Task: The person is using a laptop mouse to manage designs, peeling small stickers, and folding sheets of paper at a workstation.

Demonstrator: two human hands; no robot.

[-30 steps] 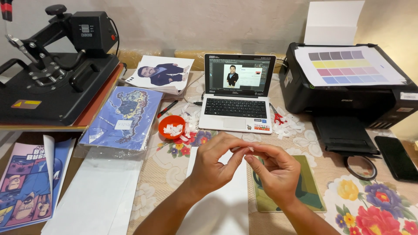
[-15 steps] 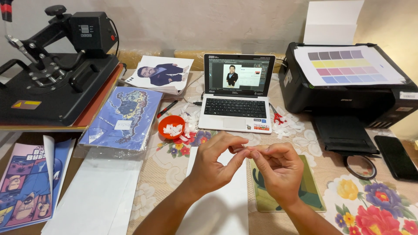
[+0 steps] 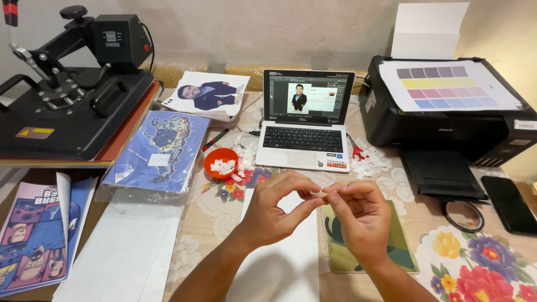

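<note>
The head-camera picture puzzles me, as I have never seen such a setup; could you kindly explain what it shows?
The camera sits on a person's head and looks down at a cluttered table with a floral cloth. The left hand and right hand meet and pinch a small white piece between their fingertips. Below them lie a white sheet and a green mat. Behind stand an open laptop, an orange bowl of white bits, a black heat press at left and a black printer at right, with a colour test sheet on top.
</note>
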